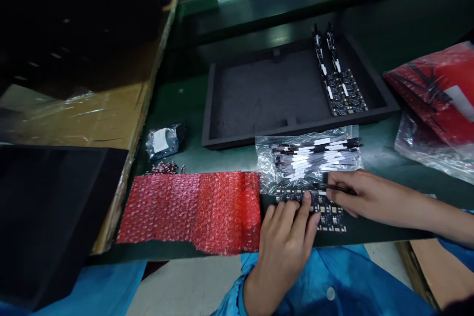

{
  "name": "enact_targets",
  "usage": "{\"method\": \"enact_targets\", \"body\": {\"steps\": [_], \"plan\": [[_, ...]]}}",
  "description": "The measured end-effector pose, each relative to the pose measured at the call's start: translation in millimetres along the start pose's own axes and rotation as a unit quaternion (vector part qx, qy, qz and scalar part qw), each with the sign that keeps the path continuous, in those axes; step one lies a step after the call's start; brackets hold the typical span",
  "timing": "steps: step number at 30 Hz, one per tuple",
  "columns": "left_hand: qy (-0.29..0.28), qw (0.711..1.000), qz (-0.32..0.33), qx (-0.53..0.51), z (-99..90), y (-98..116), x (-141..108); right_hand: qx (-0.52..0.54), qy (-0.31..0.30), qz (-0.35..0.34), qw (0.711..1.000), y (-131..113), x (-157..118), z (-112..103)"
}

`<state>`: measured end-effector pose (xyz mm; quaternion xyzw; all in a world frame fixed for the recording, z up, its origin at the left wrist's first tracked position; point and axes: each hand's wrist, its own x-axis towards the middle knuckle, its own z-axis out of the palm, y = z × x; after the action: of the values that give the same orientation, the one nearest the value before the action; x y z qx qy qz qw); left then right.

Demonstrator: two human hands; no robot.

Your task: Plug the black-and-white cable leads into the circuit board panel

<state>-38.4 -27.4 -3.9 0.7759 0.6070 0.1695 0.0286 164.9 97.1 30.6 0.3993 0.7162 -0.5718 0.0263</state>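
Observation:
My left hand (pixel 285 229) lies flat with its fingertips pressing on a dark circuit board panel (pixel 329 215) at the bench's near edge. My right hand (pixel 355 195) rests on the same panel's right part and pinches a thin dark strip (pixel 335 187) between its fingers. Just behind the panel lies a clear plastic bag (pixel 309 158) with several black-and-white strips on it. A black foam tray (pixel 270 91) farther back holds two finished boards with strips (pixel 338 81) along its right side.
Red bubble wrap (pixel 192 210) covers the bench left of my hands. A small bag of parts (pixel 163 140) sits behind it. Red packaging in clear plastic (pixel 439 94) lies at the right. A cardboard box (pixel 92 113) and a black tray (pixel 44 207) fill the left.

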Motion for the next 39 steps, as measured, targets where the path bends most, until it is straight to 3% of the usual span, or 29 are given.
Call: {"method": "enact_targets", "body": {"steps": [8,17,21,30,32,39], "plan": [[-0.024,1.000,-0.005,-0.004,-6.1,-0.6,5.7,-0.043,0.028,-0.018,0.999,-2.0,-2.9,-2.7],[0.003,1.000,0.001,0.025,3.8,-0.1,-3.7,-0.025,0.044,0.009,0.999,-0.9,-9.4,-12.7],[0.015,1.000,0.005,0.026,5.3,0.6,-6.5,-0.027,0.096,0.045,0.994,3.9,-15.2,-22.8],[0.011,0.999,0.002,0.041,8.0,-0.5,-8.7,-0.073,0.259,0.024,0.963,10.8,-21.1,-59.1],[0.017,0.999,0.002,0.052,10.8,-0.3,-9.6,-0.030,0.244,0.014,0.969,8.7,-21.9,-61.2],[0.021,0.999,0.007,0.047,10.6,9.2,-5.1,0.068,0.084,0.021,0.994,-7.5,-20.4,-43.0]]}}
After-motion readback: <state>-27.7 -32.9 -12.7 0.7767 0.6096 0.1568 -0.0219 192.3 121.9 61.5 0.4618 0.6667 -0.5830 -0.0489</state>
